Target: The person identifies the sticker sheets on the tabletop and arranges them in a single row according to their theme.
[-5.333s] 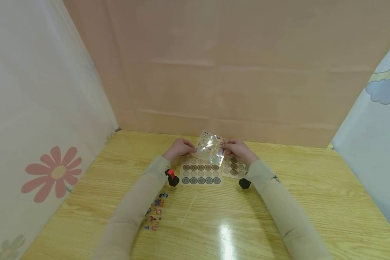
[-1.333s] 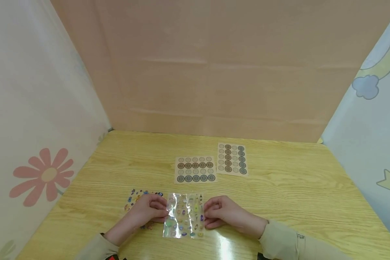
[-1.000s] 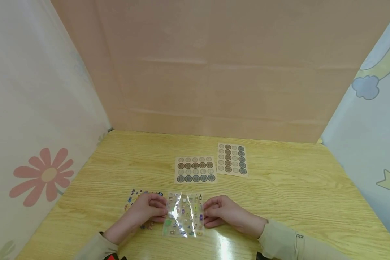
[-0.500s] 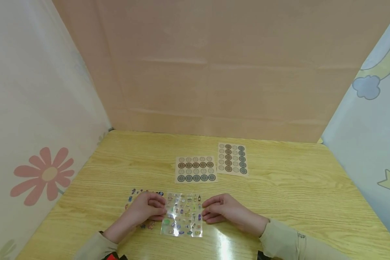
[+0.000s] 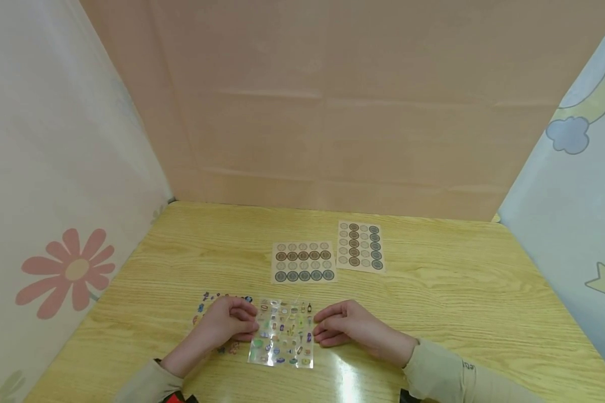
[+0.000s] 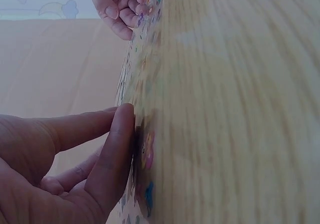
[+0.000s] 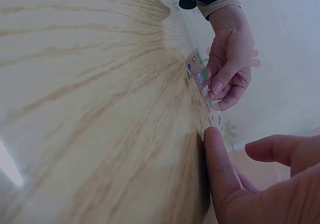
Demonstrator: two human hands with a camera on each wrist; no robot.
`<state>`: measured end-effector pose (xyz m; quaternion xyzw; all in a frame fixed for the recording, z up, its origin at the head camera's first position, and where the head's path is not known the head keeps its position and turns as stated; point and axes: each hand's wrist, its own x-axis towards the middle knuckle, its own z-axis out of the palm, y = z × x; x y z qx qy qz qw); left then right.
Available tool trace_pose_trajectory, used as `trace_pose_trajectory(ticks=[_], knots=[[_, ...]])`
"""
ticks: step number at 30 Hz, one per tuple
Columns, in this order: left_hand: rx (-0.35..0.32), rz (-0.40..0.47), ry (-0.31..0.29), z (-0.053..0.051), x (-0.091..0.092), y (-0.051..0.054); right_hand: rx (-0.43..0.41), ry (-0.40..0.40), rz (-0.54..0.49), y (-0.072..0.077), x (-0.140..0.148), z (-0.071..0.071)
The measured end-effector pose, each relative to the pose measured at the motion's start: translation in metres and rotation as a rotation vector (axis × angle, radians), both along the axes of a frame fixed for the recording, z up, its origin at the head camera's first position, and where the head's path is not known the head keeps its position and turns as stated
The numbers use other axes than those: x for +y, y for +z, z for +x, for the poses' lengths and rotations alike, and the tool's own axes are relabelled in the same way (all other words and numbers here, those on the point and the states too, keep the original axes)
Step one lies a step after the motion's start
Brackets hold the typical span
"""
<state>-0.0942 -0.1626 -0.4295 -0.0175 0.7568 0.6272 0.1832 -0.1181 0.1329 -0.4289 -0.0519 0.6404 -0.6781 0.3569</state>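
Left hand (image 5: pixel 229 322) pinches the left edge of a clear sticker sheet (image 5: pixel 282 334); the right hand (image 5: pixel 345 324), thumb and forefinger apart, rests at its right edge.

The sheet sits between them, on or just above the wood-grain table (image 5: pixel 433 291) (views leave this unclear) — likely feather-light, bendy, slick, best held by both side edges.

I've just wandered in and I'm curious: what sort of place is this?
Probably a small screened-off tabletop workspace: a wood-grain table, a creased tan backdrop behind it, and a flower-print side screen.
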Motion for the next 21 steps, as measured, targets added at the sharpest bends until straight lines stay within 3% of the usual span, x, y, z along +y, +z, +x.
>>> trace_pose_trajectory(ticks=[21], knots=[[-0.005,0.018,-0.053,-0.0004,-0.0021,-0.0047,-0.015,0.006,-0.004,-0.0018,0.0023,-0.0003]])
